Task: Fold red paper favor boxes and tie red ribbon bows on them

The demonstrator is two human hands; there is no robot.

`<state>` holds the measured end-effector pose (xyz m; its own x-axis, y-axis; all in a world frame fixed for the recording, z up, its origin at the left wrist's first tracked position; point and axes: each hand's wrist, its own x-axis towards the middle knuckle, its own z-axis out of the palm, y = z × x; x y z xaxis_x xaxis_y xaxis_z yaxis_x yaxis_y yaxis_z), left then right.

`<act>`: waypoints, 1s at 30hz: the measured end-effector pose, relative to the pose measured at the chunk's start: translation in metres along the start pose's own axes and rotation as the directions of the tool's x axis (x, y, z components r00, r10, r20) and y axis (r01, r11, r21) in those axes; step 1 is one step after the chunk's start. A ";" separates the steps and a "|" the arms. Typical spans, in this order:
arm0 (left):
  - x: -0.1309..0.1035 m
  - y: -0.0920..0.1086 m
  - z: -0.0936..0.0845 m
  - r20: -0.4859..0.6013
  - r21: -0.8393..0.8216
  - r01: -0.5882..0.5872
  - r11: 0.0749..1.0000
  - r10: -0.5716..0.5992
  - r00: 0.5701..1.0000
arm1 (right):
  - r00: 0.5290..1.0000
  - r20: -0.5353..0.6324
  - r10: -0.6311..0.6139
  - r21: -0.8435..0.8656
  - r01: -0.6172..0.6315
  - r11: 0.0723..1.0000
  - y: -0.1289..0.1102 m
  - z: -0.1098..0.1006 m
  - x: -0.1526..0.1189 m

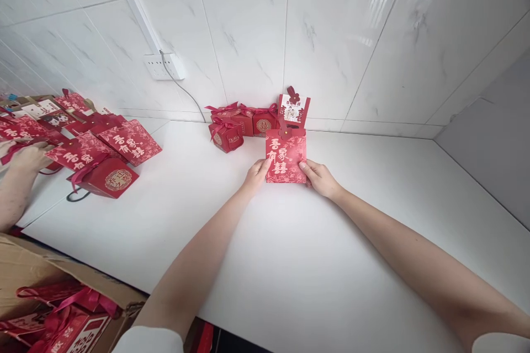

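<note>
Between my two hands stands a red paper gift bag (pixel 290 157) with pale Chinese characters, a floral print and a dark red flower at its top. My left hand (pixel 255 175) grips its left edge, thumb in front and the other fingers mostly hidden. On the right edge, my right hand (pixel 319 177) pinches it with the thumb on the front. Just behind it, a similar bag with a cartoon couple (pixel 295 109) leans by the wall. Several small red boxes (pixel 227 135) tied with ribbon sit to the left of that bag.
At the left, a co-worker's hand (pixel 31 155) is among more red bags (pixel 130 140) and a ribboned red box (pixel 111 177). An open cardboard carton (pixel 37 259) with red gift packs stands lower left. A wall socket (pixel 163 66) has a grey cable running down behind the boxes.
</note>
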<state>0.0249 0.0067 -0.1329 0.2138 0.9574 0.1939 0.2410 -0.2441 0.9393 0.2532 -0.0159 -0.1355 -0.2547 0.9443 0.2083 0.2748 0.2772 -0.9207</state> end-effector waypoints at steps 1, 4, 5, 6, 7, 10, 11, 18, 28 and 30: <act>0.001 0.000 -0.002 0.052 -0.003 -0.002 1.000 0.002 0.999 | 1.000 0.008 0.005 0.002 -0.005 1.000 0.002 -0.004 0.001; 0.003 0.000 -0.008 0.182 -0.010 -0.018 1.000 0.020 0.983 | 0.997 0.073 0.019 0.022 -0.021 1.000 0.006 -0.012 0.005; 0.004 0.000 -0.009 0.197 -0.010 -0.025 1.000 0.027 0.980 | 0.995 0.093 0.021 0.027 -0.024 0.999 0.006 -0.013 0.006; 0.004 0.000 -0.010 0.201 -0.011 -0.033 0.999 0.035 0.979 | 0.994 0.106 0.021 0.031 -0.025 0.999 0.006 -0.014 0.006; 0.005 0.001 -0.011 0.198 -0.015 -0.041 0.999 0.043 0.979 | 0.994 0.111 0.021 0.034 -0.025 0.999 0.006 -0.014 0.006; 0.004 0.002 -0.016 0.262 -0.062 -0.032 0.998 0.047 0.964 | 0.995 0.102 0.020 0.036 -0.023 0.999 0.006 -0.014 0.006; 0.004 0.002 -0.019 0.317 -0.072 -0.017 0.997 0.039 0.948 | 0.995 0.096 0.019 0.036 -0.023 0.999 0.006 -0.014 0.006; 0.004 0.001 -0.033 0.486 -0.004 0.040 0.999 -0.033 0.873 | 0.996 0.089 0.016 0.032 -0.019 0.999 0.008 -0.014 0.005; 0.002 -0.001 -0.020 0.253 -0.099 0.033 0.995 -0.007 0.967 | 0.999 0.041 -0.003 -0.090 0.007 0.996 0.006 -0.010 0.004; 0.003 -0.003 -0.019 0.168 -0.013 0.001 1.000 0.001 0.986 | 0.999 0.044 -0.020 -0.133 0.026 0.991 0.005 -0.009 0.003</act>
<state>0.0064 0.0131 -0.1300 0.3703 0.9177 0.1442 0.2293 -0.2407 0.9431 0.2620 -0.0106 -0.1368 -0.3010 0.9297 0.2121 0.3893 0.3229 -0.8627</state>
